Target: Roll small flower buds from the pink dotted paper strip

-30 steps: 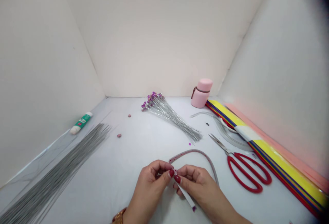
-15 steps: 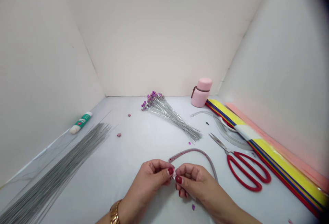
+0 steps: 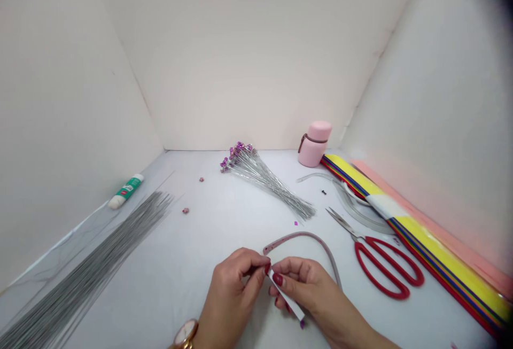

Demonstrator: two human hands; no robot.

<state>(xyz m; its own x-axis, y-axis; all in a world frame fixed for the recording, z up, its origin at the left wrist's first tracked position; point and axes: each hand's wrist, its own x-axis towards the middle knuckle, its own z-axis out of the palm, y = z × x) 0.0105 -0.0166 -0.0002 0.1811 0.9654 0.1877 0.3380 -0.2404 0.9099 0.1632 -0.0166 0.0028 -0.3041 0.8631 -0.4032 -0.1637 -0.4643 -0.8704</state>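
A narrow white paper strip [image 3: 295, 309] runs between my two hands and slants down to the right. My left hand [image 3: 236, 287] pinches its upper end between thumb and forefinger. Just below that, my right hand [image 3: 308, 290] grips the strip with its thumb on top, the other fingers curled beneath. A small purple scrap [image 3: 302, 325] lies by the strip's lower end. Behind my hands curves a greyish-pink flat band [image 3: 308, 234]. Red-handled scissors [image 3: 377, 261] lie to the right with their blades apart.
Silver wire stems with purple tips [image 3: 268, 180] lie at the back. Bare grey wires [image 3: 96, 263] and a glue stick [image 3: 126, 191] are at left. A pink bottle [image 3: 313, 146] stands behind coloured paper strips [image 3: 428, 247]. Two small pink pieces [image 3: 185, 210] rest left of centre.
My left wrist has turned, bringing the watch face into view. The white strip now shows at length below my fingers, where only a small bit showed before.
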